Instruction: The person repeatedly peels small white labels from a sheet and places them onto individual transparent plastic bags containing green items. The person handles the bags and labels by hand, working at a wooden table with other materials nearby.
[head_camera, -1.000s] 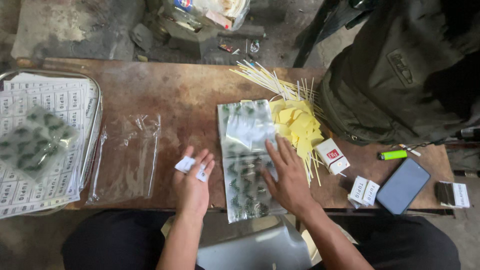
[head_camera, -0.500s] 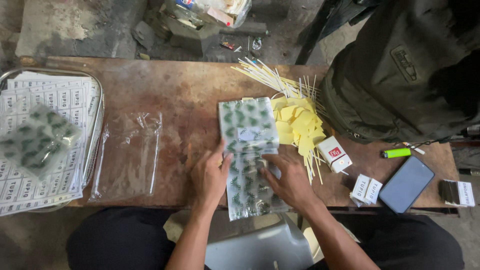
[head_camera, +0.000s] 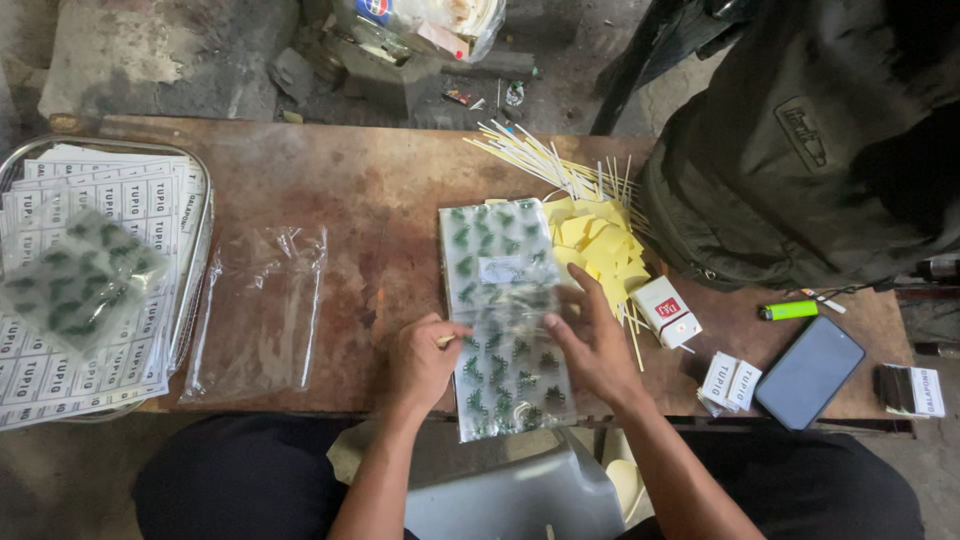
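On the tabletop (head_camera: 380, 210), pinch the leaf-printed plastic bag (head_camera: 505, 320) at both edges evenly, your left hand (head_camera: 425, 362) and right hand (head_camera: 592, 345) fingers closed on it, keeping it flat.

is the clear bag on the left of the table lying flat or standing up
Lying flat. The clear bag is spread on the wooden table, wood showing through it, apart from both hands.

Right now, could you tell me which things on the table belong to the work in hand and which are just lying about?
In hand: left hand, right hand, green-patterned clear bags, yellow slips, pale sticks.

Lying about: lighter, phone, backpack, red-and-white box.
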